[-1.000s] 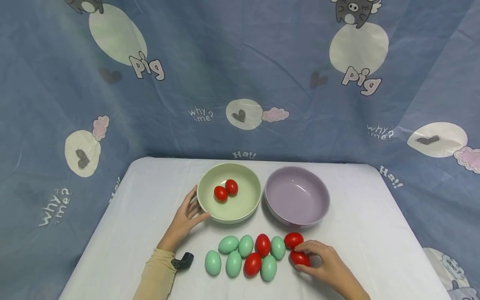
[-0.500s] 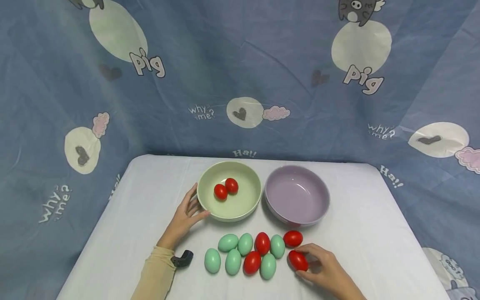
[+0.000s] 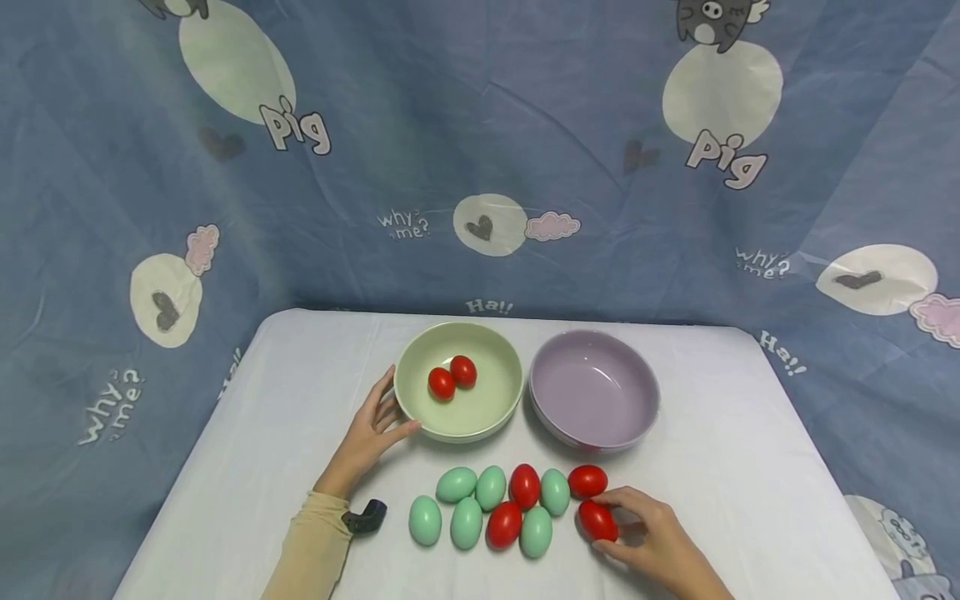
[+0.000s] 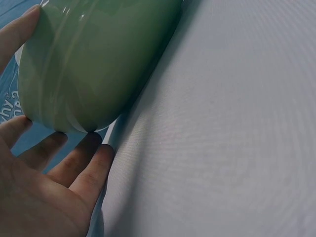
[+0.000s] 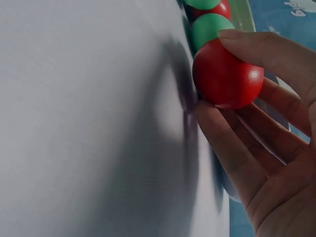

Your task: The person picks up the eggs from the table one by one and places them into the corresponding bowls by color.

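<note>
Beside the red and green eggs (image 3: 524, 487) on the white surface (image 3: 720, 433), the right grip (image 3: 651, 533) pinches one red egg (image 3: 597, 522) between thumb and fingers. The left grip (image 3: 365, 440) spreads against the green bowl's (image 3: 487, 402) side.

Head view: lit bright and soft, brightest on table (image 3: 735, 433), duller on backdrop (image 3: 337, 267). Soft shadows under purple bowl (image 3: 585, 396) and right hand (image 3: 651, 533); thin glare streak inside that bowl. Slightly mushy in backdrop folds. Both wrist views: much dimmer, with table down to grey. Left wrist: pale reflection streaks on green bowl (image 4: 94, 64), dark shadow band on table beside it. Right wrist: broad soft-edged shadow across table, small highlight on red egg (image 5: 227, 74), lettering (image 5: 296, 9) at top right out of focus.
</note>
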The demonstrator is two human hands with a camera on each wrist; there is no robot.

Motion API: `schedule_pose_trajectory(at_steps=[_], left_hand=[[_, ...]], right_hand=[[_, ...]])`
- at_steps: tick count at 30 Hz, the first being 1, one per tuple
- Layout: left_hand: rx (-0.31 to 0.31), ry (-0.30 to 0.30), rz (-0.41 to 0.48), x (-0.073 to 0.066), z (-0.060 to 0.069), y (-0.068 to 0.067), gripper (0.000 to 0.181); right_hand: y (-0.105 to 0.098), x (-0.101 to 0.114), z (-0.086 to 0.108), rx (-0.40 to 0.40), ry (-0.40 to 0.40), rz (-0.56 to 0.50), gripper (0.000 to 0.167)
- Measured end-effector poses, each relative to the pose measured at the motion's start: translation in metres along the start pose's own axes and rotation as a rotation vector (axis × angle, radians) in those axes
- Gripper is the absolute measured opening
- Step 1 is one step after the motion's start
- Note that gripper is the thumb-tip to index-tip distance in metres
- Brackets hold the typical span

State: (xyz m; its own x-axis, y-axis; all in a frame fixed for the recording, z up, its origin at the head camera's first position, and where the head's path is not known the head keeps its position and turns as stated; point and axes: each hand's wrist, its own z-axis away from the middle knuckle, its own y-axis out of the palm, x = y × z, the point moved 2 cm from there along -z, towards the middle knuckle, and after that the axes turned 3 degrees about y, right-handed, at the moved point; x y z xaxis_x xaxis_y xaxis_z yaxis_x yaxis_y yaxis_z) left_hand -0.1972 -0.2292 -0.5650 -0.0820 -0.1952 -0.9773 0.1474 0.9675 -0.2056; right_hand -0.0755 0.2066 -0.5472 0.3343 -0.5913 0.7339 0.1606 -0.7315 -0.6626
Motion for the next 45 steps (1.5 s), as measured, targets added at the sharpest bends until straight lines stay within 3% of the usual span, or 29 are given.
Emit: schedule_pose_trajectory(at_steps=[8,20,38,45], left_hand=[[0.007,0.015,0.009,-0.001,0.000,0.000,0.105],[0.002,0.015,-0.010,0.001,0.000,-0.001,0.105],[-0.002,0.015,-0.007,0.001,0.000,-0.001,0.105],[-0.004,0.019,-0.004,0.002,-0.001,0.000,0.105]], right_hand=[[-0.009,0.002,-0.005,-0.058,-0.033,-0.087,0.051],[-0.017,0.014,-0.022,-0.058,-0.044,-0.172,0.051],[-0.028,0.040,-0.071,-0.007,-0.091,-0.180,0.047],[-0.030,0.047,-0.094,0.044,-0.075,-0.277,0.049]])
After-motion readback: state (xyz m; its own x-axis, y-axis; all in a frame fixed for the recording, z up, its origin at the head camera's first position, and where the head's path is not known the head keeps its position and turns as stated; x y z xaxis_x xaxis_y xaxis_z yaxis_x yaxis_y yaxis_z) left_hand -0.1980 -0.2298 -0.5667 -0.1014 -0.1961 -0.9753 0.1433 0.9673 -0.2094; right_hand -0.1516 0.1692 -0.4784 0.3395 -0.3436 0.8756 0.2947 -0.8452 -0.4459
